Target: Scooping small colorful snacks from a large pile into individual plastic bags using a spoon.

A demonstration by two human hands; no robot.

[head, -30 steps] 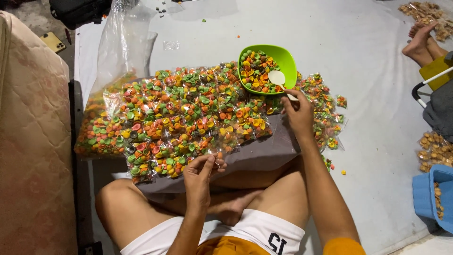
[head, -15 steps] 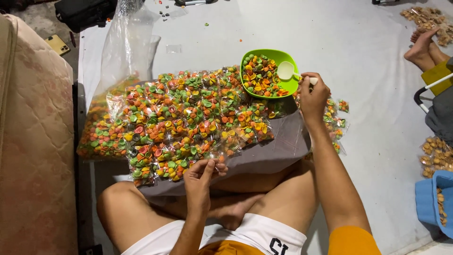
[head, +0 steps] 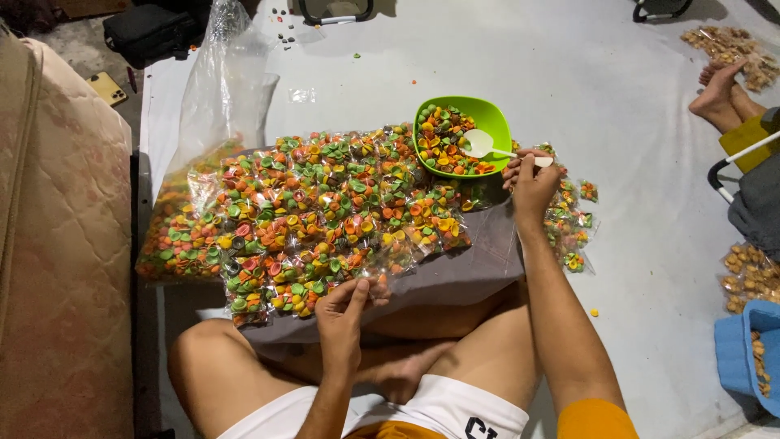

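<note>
Green plastic bowl (head: 461, 134) of coloured snacks sat at the far right of the packet pile (head: 325, 211). Right hand (head: 532, 180) pinched the white spoon (head: 487, 146) resting in it; left hand (head: 341, 313) pinched a small clear packet (head: 375, 286) nearer, mouth upward for filling.

Person sits cross-legged on a white floor sheet (head: 617, 89). Right hand (head: 530, 180) grips the handle of a white plastic spoon (head: 487, 146), its bowl resting in a green bowl (head: 496, 118) of orange, green and yellow snack pieces. Left hand (head: 341, 317) pinches a small clear packet (head: 380, 286) at the near edge of a heap of filled snack packets (head: 317, 211) spread over a grey board (head: 455, 272) across the lap. Large clear plastic bag (head: 223, 97) stands just behind the heap, left. More packets (head: 573, 232) lie right of the right hand. Pink mattress (head: 57, 244) far left. Another person's bare foot (head: 715, 93) top right, near brown snack packets (head: 727, 45). Blue container (head: 743, 358) at right edge.
</note>
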